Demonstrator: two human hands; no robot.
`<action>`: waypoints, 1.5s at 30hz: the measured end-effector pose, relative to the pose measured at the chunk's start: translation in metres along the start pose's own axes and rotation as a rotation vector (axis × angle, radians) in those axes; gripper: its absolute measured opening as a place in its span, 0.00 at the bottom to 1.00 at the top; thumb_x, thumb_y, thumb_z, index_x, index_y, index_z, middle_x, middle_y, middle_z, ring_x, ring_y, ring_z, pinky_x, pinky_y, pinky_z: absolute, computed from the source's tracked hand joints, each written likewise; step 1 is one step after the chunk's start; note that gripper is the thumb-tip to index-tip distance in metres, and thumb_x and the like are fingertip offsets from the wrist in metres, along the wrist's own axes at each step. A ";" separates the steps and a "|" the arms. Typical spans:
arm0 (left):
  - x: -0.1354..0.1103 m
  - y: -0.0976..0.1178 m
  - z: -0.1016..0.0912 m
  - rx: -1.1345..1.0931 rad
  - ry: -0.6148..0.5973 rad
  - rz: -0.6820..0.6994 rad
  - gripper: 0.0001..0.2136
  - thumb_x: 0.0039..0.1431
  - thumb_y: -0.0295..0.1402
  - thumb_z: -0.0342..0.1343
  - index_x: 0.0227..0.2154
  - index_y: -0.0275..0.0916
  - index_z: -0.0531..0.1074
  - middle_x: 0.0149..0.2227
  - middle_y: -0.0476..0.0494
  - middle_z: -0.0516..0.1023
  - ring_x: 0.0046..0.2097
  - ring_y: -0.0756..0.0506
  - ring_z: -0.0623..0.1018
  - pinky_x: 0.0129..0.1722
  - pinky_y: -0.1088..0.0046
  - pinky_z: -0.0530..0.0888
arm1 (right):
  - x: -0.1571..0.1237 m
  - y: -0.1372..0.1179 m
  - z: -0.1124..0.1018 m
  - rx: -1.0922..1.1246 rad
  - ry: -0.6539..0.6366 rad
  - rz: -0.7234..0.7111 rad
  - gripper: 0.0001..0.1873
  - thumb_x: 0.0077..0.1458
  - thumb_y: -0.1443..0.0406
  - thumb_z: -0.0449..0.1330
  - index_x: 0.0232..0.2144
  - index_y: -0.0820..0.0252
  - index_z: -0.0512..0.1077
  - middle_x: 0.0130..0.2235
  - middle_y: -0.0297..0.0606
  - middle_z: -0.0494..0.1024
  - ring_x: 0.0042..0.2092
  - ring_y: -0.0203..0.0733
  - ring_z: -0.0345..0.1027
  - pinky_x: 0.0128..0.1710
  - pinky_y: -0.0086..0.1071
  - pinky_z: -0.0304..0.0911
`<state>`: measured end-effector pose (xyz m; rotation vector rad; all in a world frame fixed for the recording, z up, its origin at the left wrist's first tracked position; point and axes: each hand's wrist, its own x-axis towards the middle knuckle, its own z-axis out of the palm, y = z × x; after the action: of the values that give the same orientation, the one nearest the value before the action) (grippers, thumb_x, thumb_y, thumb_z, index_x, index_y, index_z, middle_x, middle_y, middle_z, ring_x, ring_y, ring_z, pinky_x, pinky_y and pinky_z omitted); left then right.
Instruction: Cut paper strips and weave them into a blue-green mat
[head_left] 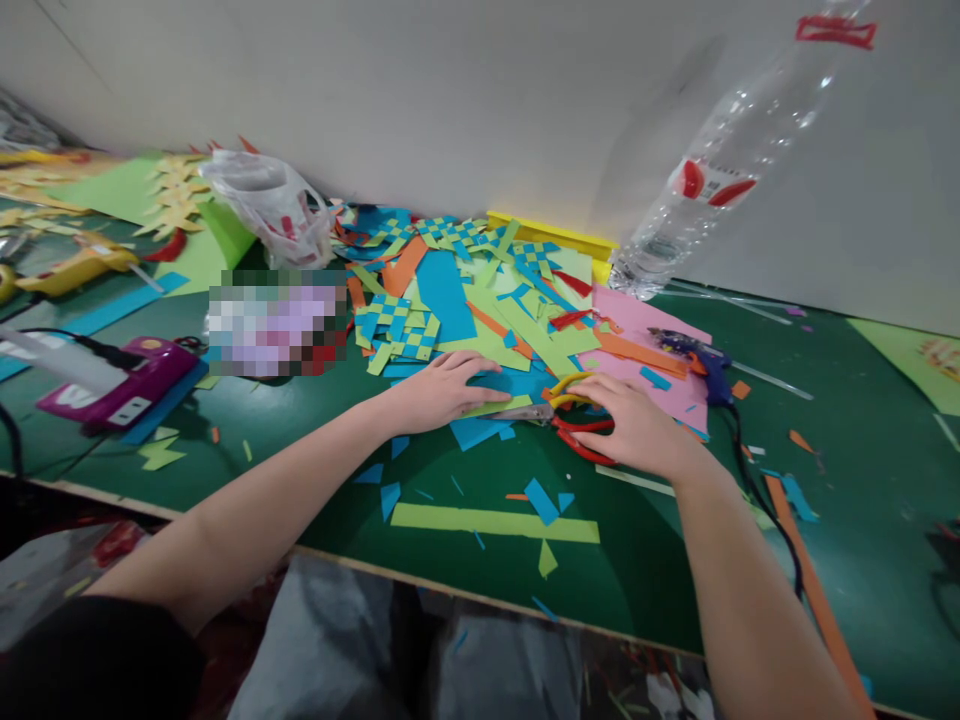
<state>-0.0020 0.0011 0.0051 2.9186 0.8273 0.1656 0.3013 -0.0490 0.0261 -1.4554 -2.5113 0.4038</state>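
My left hand (442,390) lies palm down over blue and green paper strips, its fingers stretched out and a little apart. Just under its thumb side is the end of a light green paper strip (499,405). My right hand (630,415) is closed on the handles of a pair of scissors (579,425), one loop yellow and the other red. The metal blades point left toward my left hand, partly over blue paper (476,433). Beyond both hands spreads a pile of cut paper, with a woven blue and green checked piece (394,325).
A clear plastic bottle (720,150) stands at the back right, near a blue glue gun (697,365) on pink paper (637,340). To the left are a purple power strip (120,380), a plastic bag (274,200) and a yellow glue gun (90,262). Paper scraps dot the green table (480,585).
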 end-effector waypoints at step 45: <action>0.000 -0.001 0.005 0.019 0.026 -0.022 0.20 0.66 0.30 0.46 0.57 0.56 0.65 0.61 0.44 0.61 0.62 0.39 0.58 0.59 0.56 0.60 | 0.001 -0.016 0.003 0.116 0.002 -0.038 0.19 0.50 0.61 0.62 0.46 0.51 0.67 0.52 0.39 0.70 0.55 0.50 0.64 0.55 0.47 0.60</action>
<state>-0.0021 0.0017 -0.0001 2.9299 0.8694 0.1959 0.2874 -0.0563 0.0287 -1.3626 -2.4648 0.5319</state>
